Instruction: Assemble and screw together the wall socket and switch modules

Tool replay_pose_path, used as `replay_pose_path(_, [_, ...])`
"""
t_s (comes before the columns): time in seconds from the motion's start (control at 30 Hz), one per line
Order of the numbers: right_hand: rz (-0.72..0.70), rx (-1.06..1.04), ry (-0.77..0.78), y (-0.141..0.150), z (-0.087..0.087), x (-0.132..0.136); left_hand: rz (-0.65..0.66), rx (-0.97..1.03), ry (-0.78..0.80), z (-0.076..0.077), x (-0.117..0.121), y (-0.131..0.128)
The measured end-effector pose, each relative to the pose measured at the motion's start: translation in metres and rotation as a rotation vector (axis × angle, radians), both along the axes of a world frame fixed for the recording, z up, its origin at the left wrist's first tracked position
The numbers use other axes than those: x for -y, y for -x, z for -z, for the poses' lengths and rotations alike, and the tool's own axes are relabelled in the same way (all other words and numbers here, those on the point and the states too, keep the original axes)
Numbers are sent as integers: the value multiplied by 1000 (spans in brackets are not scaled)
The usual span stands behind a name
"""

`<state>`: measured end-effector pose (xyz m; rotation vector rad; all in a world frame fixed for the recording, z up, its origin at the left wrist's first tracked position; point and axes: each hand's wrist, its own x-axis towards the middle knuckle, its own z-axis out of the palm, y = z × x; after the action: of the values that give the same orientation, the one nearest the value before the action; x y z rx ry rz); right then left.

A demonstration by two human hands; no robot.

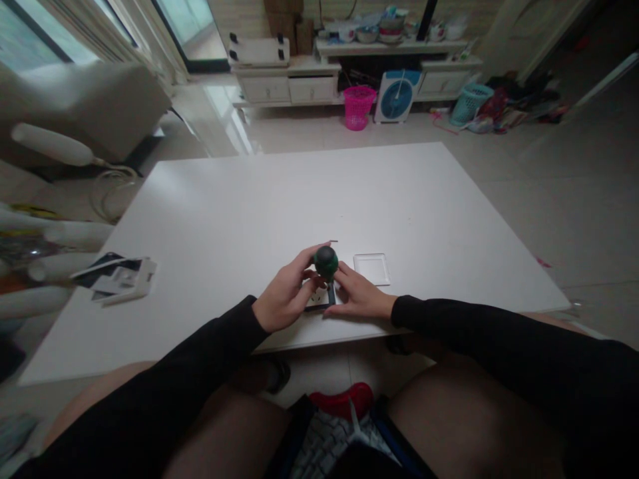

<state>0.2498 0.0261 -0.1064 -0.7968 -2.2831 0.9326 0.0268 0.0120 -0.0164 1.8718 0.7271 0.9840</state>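
A screwdriver [326, 262] with a dark green and black round handle stands nearly upright over a wall socket [316, 297], which lies near the table's front edge. My left hand [288, 290] is closed around the screwdriver's handle from the left. My right hand [362, 295] grips the socket's right side, its thumb along the near edge and its fingertips close to the screwdriver. The screwdriver's tip and much of the socket are hidden by the hands. A thin small piece, perhaps a screw [334, 241], lies just beyond. Right of the hands is a white square frame [372, 269].
The white table [299, 193] stretches ahead of me. White plastic pieces and a dark flat item lie in a pile [120, 278] at its left edge. Beyond, on the floor, stand a pink basket [358, 106] and a blue fan [398, 96] before a low cabinet [312, 90].
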Motion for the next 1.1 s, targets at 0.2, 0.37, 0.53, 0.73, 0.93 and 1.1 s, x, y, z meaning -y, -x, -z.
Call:
replay_pose_path(0.2, [-24, -29, 23, 0, -2, 0, -15, 29, 9, -1, 2, -2])
replay_pose_path(0.37, [-23, -48, 24, 0, -2, 0, -96, 16, -27, -4, 0, -4])
replay_pose_path(0.53, [-18, -24, 8, -1, -1, 0, -45, 53, 31, 2, 0, 1])
replay_pose_path(0.73, [-17, -29, 8, -1, 0, 0, 5, 18, 8, -2, -2, 2])
replay_pose_path(0.93, [-8, -40, 1, 0, 1, 0, -128, -95, -259, -8, -6, 0])
replay_pose_path(1.1, [-16, -48, 24, 0, -2, 1, -156, -99, -148, -13, -1, -1])
